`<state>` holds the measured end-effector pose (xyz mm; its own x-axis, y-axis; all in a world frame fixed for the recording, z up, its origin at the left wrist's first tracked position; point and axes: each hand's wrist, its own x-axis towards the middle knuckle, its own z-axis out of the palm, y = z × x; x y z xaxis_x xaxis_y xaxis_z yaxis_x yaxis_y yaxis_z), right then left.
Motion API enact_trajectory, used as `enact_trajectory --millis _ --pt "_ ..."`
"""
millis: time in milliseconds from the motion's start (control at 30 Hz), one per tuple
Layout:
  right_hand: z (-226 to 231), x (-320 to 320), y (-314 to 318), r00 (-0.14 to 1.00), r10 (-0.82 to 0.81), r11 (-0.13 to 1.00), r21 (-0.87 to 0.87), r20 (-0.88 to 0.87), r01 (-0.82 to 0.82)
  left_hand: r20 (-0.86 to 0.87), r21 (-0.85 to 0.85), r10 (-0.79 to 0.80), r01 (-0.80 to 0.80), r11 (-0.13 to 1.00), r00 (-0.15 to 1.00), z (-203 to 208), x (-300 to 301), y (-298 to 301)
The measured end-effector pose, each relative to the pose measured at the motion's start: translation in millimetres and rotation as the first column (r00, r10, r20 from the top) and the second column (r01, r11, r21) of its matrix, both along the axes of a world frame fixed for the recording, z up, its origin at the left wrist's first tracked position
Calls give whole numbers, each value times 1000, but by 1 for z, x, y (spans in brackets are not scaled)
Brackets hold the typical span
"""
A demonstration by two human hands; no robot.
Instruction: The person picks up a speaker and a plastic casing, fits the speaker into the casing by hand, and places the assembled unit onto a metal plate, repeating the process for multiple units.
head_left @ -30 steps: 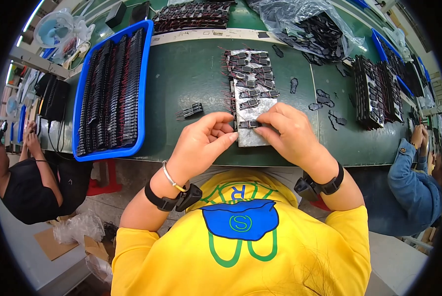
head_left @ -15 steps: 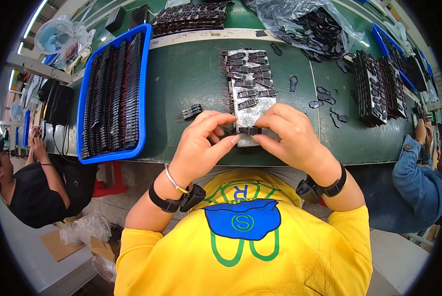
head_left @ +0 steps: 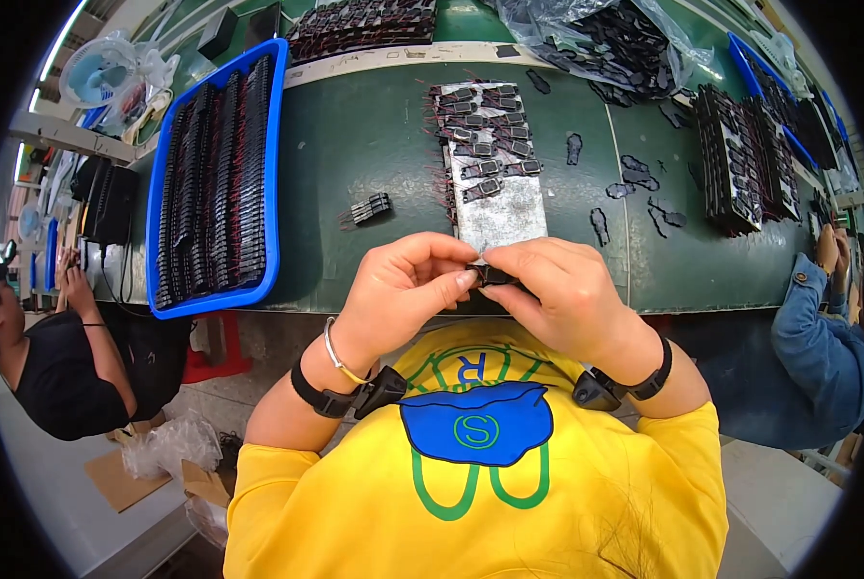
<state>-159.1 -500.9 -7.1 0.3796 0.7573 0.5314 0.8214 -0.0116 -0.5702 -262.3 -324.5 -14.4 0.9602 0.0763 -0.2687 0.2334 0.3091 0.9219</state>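
At the near edge of the green bench, my left hand (head_left: 393, 294) and my right hand (head_left: 567, 289) meet over a small black part (head_left: 493, 276). The fingertips of both pinch it from either side; they hide much of it, so its exact kind is unclear. Just beyond my fingers lies a silvery flat board (head_left: 509, 220) with its near half bare. Several small black rectangular parts (head_left: 483, 188) with grey oval centres and thin wires sit in rows on its far half. A small cluster of wired black parts (head_left: 366, 209) rests left of the board.
A blue tray (head_left: 276, 183) filled with rows of wired black parts stands at left. Thin black cut-out pieces (head_left: 635, 172) lie scattered right of the board, near a clear plastic bag (head_left: 688, 63) of more. Stacked loaded boards (head_left: 726, 164) stand far right. People sit on both sides.
Both hands have come slightly nearer to me and closer together, lifting the small black part off the board's near end. More bare board now shows beyond them.
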Motion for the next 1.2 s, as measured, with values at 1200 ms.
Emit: enact_trajectory --millis 1200 --pt "-7 -2 -5 990 -20 992 125 142 2 348 93 143 -186 978 926 -13 -7 -10"
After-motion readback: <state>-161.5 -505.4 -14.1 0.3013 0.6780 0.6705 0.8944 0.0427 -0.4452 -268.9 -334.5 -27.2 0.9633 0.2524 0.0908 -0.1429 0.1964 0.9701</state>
